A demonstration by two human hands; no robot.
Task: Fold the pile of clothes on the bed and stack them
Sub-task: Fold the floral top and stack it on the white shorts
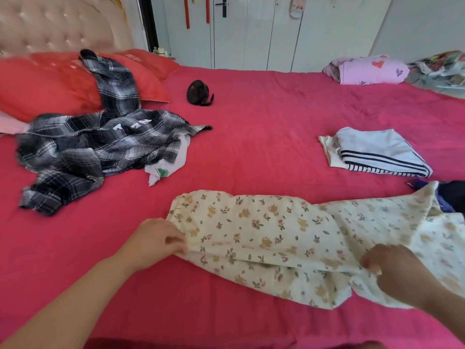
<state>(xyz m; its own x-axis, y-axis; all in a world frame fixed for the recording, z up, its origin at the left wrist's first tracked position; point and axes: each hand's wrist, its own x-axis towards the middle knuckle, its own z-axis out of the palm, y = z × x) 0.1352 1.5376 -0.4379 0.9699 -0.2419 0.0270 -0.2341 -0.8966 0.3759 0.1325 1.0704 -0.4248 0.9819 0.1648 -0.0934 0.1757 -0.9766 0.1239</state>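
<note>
A cream garment with a bear and flower print (271,230) lies spread across the near part of the red bed (251,127). My left hand (156,238) pinches its left end. My right hand (392,268) pinches its near edge further right. Beyond my right hand the cloth rises in a loose fold. A crumpled black and white plaid shirt (83,149) lies at the left, partly over a white garment (166,165). At the right rests a folded stack topped by a pale garment with dark stripes (377,152).
Red pillows (50,81) lean against a tufted headboard at the back left. A small black fan (198,93) sits mid-bed. A rolled pink blanket (367,70) lies at the far right. Dark blue cloth (450,195) shows at the right edge. White wardrobe doors stand behind.
</note>
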